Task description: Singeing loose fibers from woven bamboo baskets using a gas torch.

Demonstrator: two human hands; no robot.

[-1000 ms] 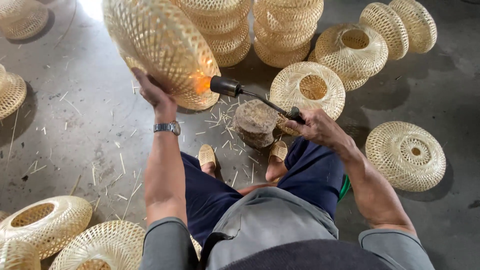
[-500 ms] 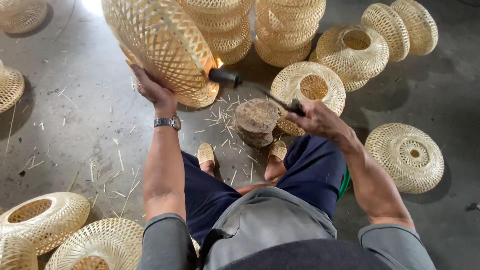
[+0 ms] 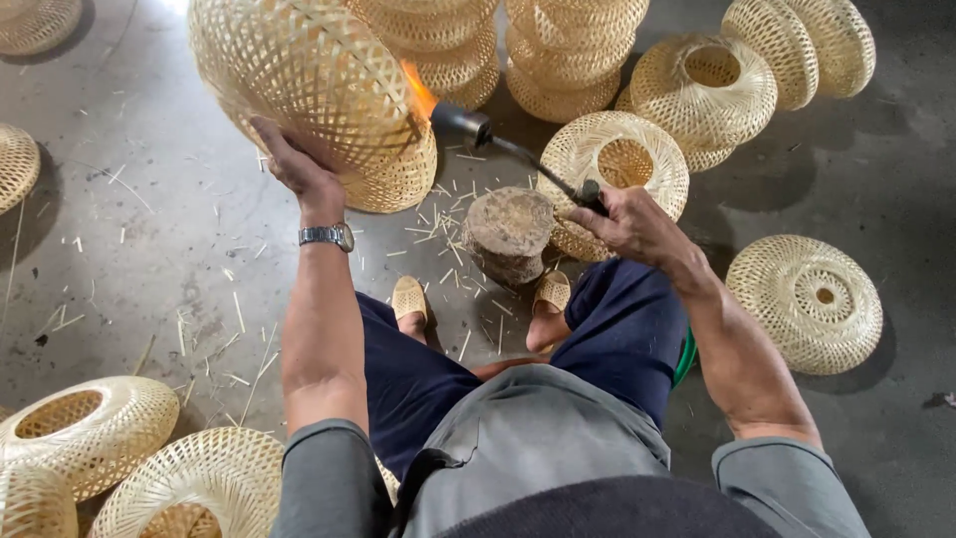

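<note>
My left hand (image 3: 297, 164) holds up a large woven bamboo shade (image 3: 299, 70) from below, a metal watch (image 3: 327, 236) on that wrist. My right hand (image 3: 627, 221) grips the handle of a gas torch (image 3: 478, 130). Its dark nozzle points left at the shade, and an orange flame (image 3: 418, 90) licks the shade's right side. A short wooden stump (image 3: 510, 234) stands on the floor between my sandalled feet and under the torch.
Stacks of woven shades (image 3: 573, 50) rise behind, with single ones (image 3: 705, 90) at back right, one (image 3: 807, 304) at my right and several (image 3: 90, 433) at lower left. Bamboo splinters litter the grey concrete floor (image 3: 149, 249).
The shade has turned and shifted in my left hand. The torch has lifted, so the flame now touches higher on the shade's right side.
</note>
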